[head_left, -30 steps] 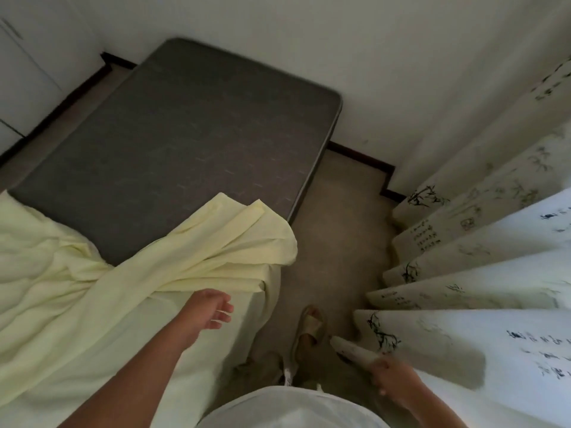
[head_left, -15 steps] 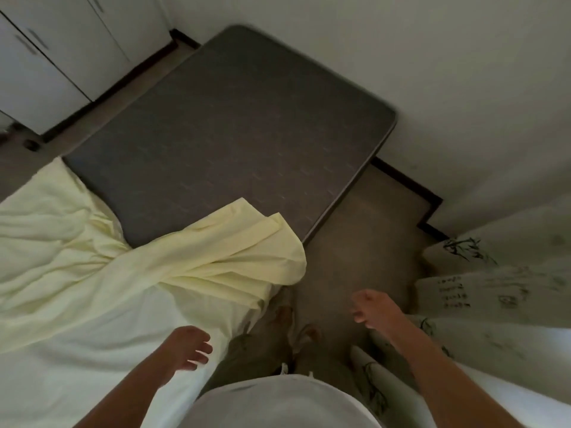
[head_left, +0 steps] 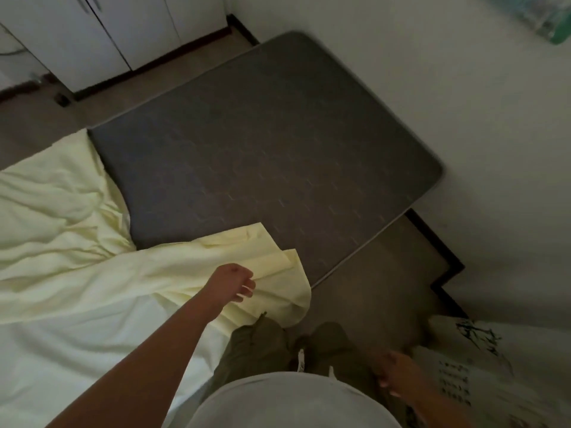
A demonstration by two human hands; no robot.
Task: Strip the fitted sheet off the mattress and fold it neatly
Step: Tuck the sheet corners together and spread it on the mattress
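From the head view, the left hand (head_left: 233,282) reaches forward on an outstretched arm. It is loosely curled and empty above the near corner of the yellow sheet (head_left: 61,211), which lies bunched over the near-left part of the grey mattress (head_left: 262,149). The right hand (head_left: 395,375) hangs relaxed and empty by the hip.

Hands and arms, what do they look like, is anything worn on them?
The left hand and right hand are bare: no gloves, no ring or watch showing. Both forearms are uncovered, with no sleeve in view. The right hand is blurred, so small details there are uncertain.
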